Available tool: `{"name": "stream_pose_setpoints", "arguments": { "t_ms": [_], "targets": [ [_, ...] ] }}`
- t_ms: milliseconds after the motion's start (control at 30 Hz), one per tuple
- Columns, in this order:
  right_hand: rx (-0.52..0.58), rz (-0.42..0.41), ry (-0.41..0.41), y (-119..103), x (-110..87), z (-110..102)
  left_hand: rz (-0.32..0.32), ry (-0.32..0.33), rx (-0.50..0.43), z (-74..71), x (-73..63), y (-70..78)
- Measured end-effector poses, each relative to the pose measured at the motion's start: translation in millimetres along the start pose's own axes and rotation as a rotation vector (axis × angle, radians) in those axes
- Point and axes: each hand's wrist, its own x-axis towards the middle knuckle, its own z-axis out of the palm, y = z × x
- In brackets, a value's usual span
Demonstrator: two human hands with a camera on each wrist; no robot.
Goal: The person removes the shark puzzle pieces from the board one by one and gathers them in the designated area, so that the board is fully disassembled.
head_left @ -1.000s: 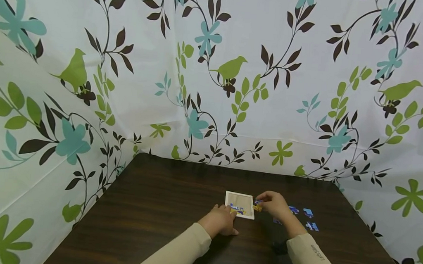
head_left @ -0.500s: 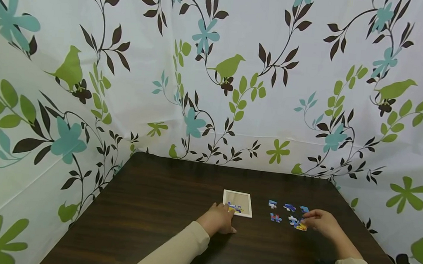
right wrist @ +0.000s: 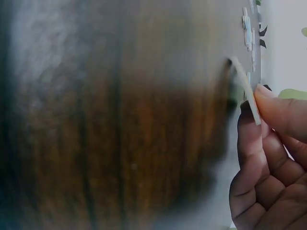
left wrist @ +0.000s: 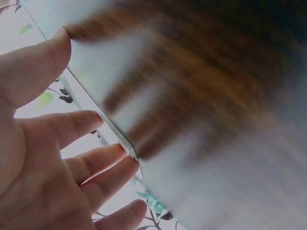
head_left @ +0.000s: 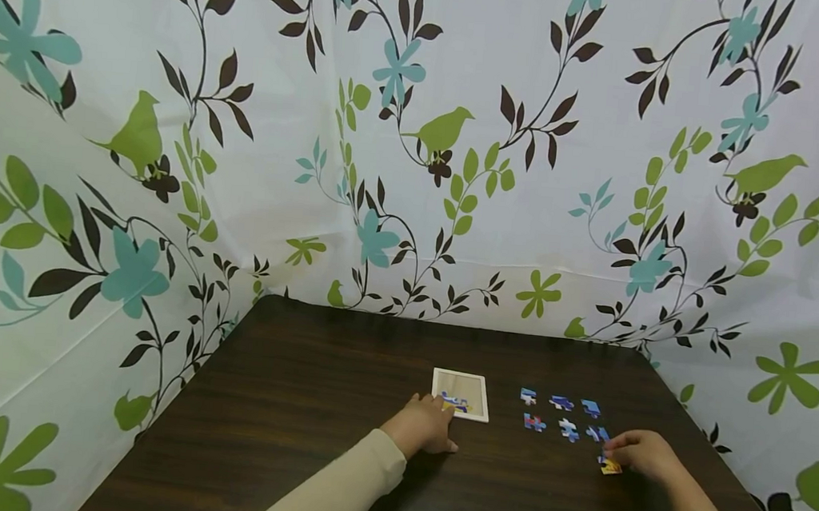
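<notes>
My right hand [head_left: 646, 455] pinches a yellow and blue jigsaw puzzle piece [head_left: 609, 465] between thumb and forefinger; in the right wrist view the piece [right wrist: 247, 88] is seen edge-on, tilted just over the table. With fingers spread, my left hand [head_left: 421, 426] rests at the near left edge of a white-rimmed puzzle tray [head_left: 487, 413]. Its fingertips touch the tray's rim [left wrist: 112, 129] in the left wrist view. Some joined pieces [head_left: 455, 403] lie along the tray's near side, partly hidden by the left hand.
Several loose blue puzzle pieces [head_left: 561, 403] lie in two rows right of the tray, among them a red and blue one [head_left: 533, 422]. The dark wooden table [head_left: 343, 363] ends at a patterned curtain [head_left: 413, 208] behind and at the sides.
My right hand has carried the yellow and blue piece from beside the tray, over the loose pieces, to the near right. The left hand stays at the tray.
</notes>
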Motion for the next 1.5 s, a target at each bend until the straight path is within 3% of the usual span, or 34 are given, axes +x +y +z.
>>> {"name": "stream_pose_setpoints", "arguments": {
  "t_ms": [600,867,1000,1133,1367,1500],
  "targets": [
    [-0.038,-0.030,0.063,3.5,3.2,6.4,-0.007,0.000,0.009,0.4,-0.5,-1.3],
    [-0.051,-0.028,0.045,-2.7,6.2,3.5,-0.006,-0.010,0.007,-1.2,-1.5,-1.2],
    [-0.079,-0.075,0.073,-22.7,12.9,2.8,-0.011,-0.015,0.009,-0.7,-0.9,-1.9],
    [-0.062,-0.127,0.103,-57.5,22.1,14.9,-0.015,-0.019,0.012,0.5,0.0,-2.2],
    [-0.042,-0.208,0.094,-125.1,40.8,66.3,-0.011,-0.023,-0.012,1.5,0.0,-0.7],
    [-0.049,-0.212,0.058,-157.4,47.7,100.5,-0.013,-0.024,-0.020,1.9,0.1,-0.1]
  ]
}}
